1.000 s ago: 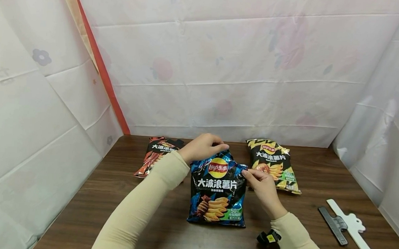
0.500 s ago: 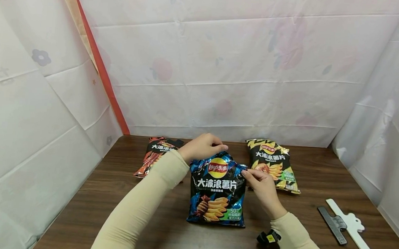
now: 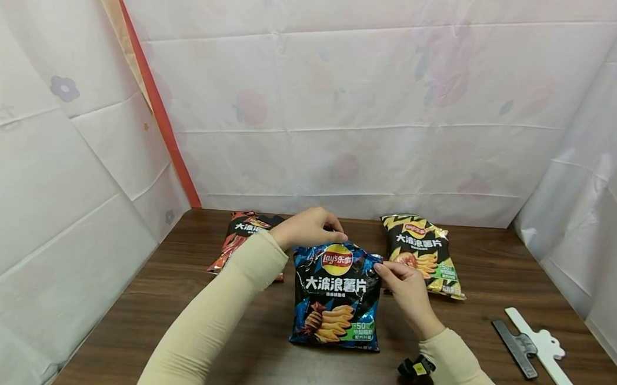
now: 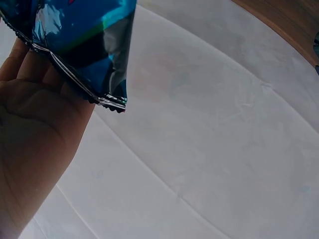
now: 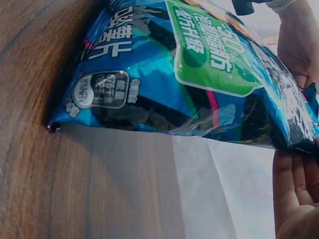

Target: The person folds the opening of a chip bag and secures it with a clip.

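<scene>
In the head view a blue and black bag of potato chips (image 3: 336, 297) stands upright on the table, its front facing me. My left hand (image 3: 309, 226) is arched over the bag's top edge and holds it there, thumb at the front. Its fingers are mostly hidden in the head view. In the left wrist view the left palm (image 4: 37, 112) lies by the bag's serrated edge, with fingers behind the blue film (image 4: 87, 42). My right hand (image 3: 406, 287) pinches the bag's upper right corner between thumb and fingers.
Behind on the left lies a red chip bag (image 3: 237, 235), partly covered by my left arm. A yellow and black chip bag (image 3: 418, 252) lies at back right. A grey clip (image 3: 513, 348) and a white clip (image 3: 545, 351) lie at right. White sheets (image 3: 346, 100) enclose the table.
My left hand has shifted slightly down and left, and the bag's raised top peak has come down with it. The right hand and the lower part of the bag stay put.
</scene>
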### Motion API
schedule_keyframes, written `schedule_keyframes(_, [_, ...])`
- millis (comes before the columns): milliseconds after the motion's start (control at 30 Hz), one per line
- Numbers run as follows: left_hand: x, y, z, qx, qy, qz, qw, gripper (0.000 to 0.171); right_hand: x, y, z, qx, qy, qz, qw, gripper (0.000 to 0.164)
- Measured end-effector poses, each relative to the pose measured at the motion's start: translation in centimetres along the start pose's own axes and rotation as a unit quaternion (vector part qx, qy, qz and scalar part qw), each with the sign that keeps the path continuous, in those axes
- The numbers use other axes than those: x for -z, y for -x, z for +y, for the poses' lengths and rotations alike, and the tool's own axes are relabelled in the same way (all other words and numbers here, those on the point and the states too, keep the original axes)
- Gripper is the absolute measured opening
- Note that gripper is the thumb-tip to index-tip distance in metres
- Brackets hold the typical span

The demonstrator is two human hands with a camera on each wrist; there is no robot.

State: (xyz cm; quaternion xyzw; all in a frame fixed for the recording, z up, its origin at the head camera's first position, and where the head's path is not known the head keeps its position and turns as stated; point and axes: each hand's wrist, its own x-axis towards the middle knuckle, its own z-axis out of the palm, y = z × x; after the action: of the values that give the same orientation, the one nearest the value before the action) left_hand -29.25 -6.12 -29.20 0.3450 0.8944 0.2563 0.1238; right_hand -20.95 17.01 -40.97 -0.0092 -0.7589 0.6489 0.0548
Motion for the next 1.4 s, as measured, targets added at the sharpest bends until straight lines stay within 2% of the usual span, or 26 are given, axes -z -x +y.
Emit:
schedule_keyframes(267, [-0.1,0.1,0.0,0.000,-0.013,0.008,0.9999,0.019,0.1,0.2,-0.2,0.015,-0.008,-0.007,1.000,0.035])
schedule_keyframes(500, [-0.2,0.2,0.1,-0.013,-0.018,0.014,0.9996,0.018,0.3,0.2,-0.4,-0.018,-0.009,-0.015,1.000,0.041])
schedule_keyframes(733, [-0.1,0.3,0.2,-0.017,-0.012,0.014,0.9997,0.019,0.9,-0.2,-0.7,-0.038,0.002,-0.045,0.998,0.049])
schedule_keyframes(967, [-0.1,0.2,0.2,-0.016,-0.010,0.013,0.9997,0.018,1.0,-0.8,-1.3,-0.052,-0.013,-0.041,0.998,0.053])
schedule_keyframes(1400, [-0.2,0.2,0.3,-0.012,-0.008,0.017,0.9997,0.015,1.2,-1.1,-1.0,-0.051,-0.024,-0.139,0.989,0.042])
